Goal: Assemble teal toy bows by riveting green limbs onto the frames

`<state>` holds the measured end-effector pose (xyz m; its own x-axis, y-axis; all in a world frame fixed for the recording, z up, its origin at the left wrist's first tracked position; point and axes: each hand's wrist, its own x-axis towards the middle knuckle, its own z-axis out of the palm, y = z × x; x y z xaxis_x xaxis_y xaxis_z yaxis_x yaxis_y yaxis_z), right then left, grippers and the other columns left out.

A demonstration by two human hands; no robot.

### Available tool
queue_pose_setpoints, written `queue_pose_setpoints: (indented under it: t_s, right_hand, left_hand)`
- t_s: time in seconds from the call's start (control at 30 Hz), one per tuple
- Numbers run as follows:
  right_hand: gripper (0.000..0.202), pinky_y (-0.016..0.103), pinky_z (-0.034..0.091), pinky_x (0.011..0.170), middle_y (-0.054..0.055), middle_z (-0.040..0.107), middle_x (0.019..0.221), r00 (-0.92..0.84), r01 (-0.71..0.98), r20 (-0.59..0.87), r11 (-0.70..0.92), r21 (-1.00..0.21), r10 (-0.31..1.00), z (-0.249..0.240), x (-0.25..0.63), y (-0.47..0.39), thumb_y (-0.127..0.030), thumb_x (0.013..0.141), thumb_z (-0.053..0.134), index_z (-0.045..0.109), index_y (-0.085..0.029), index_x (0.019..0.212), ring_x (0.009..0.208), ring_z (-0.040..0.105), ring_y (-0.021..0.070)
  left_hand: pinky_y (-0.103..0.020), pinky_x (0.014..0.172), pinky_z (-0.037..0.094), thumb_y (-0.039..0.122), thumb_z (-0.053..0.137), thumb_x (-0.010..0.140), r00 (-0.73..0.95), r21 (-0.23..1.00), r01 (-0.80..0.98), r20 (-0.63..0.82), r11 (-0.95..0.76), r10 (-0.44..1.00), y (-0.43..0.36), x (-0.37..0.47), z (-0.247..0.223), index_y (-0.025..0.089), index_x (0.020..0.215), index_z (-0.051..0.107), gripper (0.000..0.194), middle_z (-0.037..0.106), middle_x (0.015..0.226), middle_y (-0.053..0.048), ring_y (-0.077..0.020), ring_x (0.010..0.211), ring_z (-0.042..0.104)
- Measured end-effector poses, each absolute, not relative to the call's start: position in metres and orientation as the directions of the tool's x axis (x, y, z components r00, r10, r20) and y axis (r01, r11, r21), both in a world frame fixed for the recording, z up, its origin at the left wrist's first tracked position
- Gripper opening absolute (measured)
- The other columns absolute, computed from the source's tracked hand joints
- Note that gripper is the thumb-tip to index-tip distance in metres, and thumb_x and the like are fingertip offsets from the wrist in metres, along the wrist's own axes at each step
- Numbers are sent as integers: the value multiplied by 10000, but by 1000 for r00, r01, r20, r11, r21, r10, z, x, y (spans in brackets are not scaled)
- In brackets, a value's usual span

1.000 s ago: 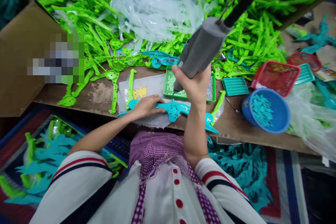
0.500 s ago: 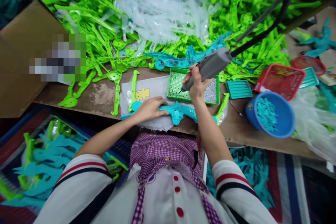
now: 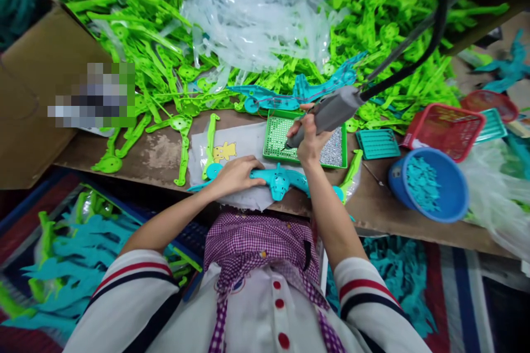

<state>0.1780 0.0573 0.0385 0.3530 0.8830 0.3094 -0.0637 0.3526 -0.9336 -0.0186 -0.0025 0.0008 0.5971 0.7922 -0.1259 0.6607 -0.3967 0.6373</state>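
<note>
My right hand (image 3: 309,140) is wrapped round a grey electric screwdriver (image 3: 337,110), its tip pointing down over the perforated left part of a green tray (image 3: 271,140). Small silvery screws (image 3: 332,149) fill the tray's right part. At the table's front edge lies a long blue plastic toy part (image 3: 279,182). My left hand (image 3: 240,176) grips its left side, thumb and fingers closed on it. Beneath is a grey cloth (image 3: 244,140) with a yellow printed figure. Lime-green arm pieces (image 3: 210,143) lie beside it, one at the left and one at the right.
Lime-green parts (image 3: 144,27) and clear plastic strips (image 3: 256,16) are heaped at the back. Another blue part (image 3: 293,96) lies behind the tray. To the right stand a blue bucket (image 3: 459,198) of small blue pieces and a red basket (image 3: 451,121). A cable (image 3: 418,52) runs from the screwdriver.
The screwdriver tip stays over the tray, with the tool tilted slightly lower. My left hand keeps its hold on the blue toy part. The view has shifted slightly.
</note>
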Motion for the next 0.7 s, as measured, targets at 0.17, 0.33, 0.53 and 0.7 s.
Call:
queue_pose_setpoints:
  t_s: [0.17,0.33,0.53,0.7]
  right_hand:
    - [533,252,418,416,-83,462,490,408,-118,366,446,-887,836,76,214,22,-789,738,603,581,-266,838,393,519,117]
    - [531,283,455,412,-60,479,528,395,-6,451,493,-870,801,84,250,-35,-792,740,618,611,-263,793,396,522,135]
    - [555,252,381,368,-73,458,518,403,-57,423,484,-873,811,66,243,-43,-809,699,637,579,-264,790,367,453,109]
    - [508,255,422,387,-67,500,510,305,-105,357,403,-909,883,56,236,-37,-761,711,667,594,-266,801,408,526,128]
  left_hand:
    - [-405,883,510,471,727,854,597,630,668,-135,-396,791,-2,-19,3,250,1153,699,373,710,1153,-70,-280,1057,662]
    - [-403,885,508,435,754,837,579,605,707,-196,-367,792,-1,-15,7,256,1140,705,356,708,1153,-62,-278,1062,659]
    - [-412,915,506,447,745,844,565,587,725,-206,-361,799,0,-15,7,260,1154,701,365,704,1185,-59,-272,1082,658]
    - [-417,913,510,433,761,830,543,569,752,-250,-332,801,0,-13,11,258,1141,704,361,711,1183,-60,-279,1089,661]
